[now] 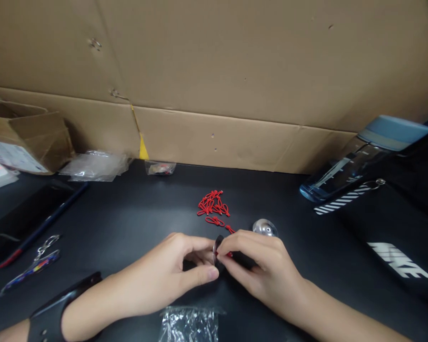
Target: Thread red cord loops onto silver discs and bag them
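My left hand [178,266] is closed on the rim of a small round metal finger cymbal [216,251], held on edge between fingers and thumb. Facing it from the other side, my right hand [260,261] pinches a red cord [229,254] at the cymbal's middle; most of the cord is hidden by my fingers. A second shiny finger cymbal [265,227] lies dome up just behind my right hand. Several knotted red cord loops [211,204] form a small pile beyond my hands, with a loose one [214,221] in front of it.
A clear plastic bag [189,325] lies near the front edge. At left are a phone [32,213], a keychain [35,266], plastic bags [96,165] and a cardboard box [35,135]. A water bottle [364,152] and a black NIKE item [399,260] are at right.
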`<action>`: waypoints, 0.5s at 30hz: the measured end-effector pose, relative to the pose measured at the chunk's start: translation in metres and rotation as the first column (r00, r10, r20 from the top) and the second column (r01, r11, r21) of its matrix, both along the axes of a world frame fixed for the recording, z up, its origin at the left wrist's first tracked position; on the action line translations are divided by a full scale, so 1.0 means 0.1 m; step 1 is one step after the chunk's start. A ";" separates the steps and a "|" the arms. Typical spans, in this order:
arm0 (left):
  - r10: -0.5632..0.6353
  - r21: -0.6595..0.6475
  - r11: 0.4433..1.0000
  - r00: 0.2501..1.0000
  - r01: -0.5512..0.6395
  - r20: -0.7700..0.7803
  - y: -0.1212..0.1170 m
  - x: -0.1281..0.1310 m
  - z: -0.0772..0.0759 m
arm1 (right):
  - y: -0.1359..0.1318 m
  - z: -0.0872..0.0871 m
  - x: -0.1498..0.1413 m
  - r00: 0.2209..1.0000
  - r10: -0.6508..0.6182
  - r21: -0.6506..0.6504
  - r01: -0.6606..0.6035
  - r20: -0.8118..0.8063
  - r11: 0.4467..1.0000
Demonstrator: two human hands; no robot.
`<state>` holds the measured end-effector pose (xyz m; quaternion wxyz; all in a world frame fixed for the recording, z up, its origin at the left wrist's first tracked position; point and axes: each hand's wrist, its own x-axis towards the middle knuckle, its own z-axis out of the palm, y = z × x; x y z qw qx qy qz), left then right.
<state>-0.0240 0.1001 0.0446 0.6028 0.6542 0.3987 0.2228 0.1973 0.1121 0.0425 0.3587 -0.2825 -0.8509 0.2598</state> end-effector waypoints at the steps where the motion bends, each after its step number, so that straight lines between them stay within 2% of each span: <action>1: 0.001 0.002 1.000 1.000 -0.001 0.010 0.01 -0.01 0.00 | 0.01 0.01 0.01 1.000 0.012 0.002 -0.012 -0.009 1.000; 4: -0.013 -0.004 1.000 0.997 0.013 0.070 0.03 -0.03 0.00 | 0.03 0.05 0.03 0.998 0.027 0.011 -0.026 -0.055 1.000; 7: -0.029 -0.017 0.999 0.992 0.031 0.122 0.03 -0.05 0.01 | 0.03 0.07 0.05 0.997 -0.013 0.013 0.014 -0.072 1.000; 15: -0.013 -0.007 1.000 0.991 0.014 0.129 0.02 -0.01 0.02 | -0.01 0.01 -0.02 0.996 0.012 0.003 -0.012 -0.094 1.000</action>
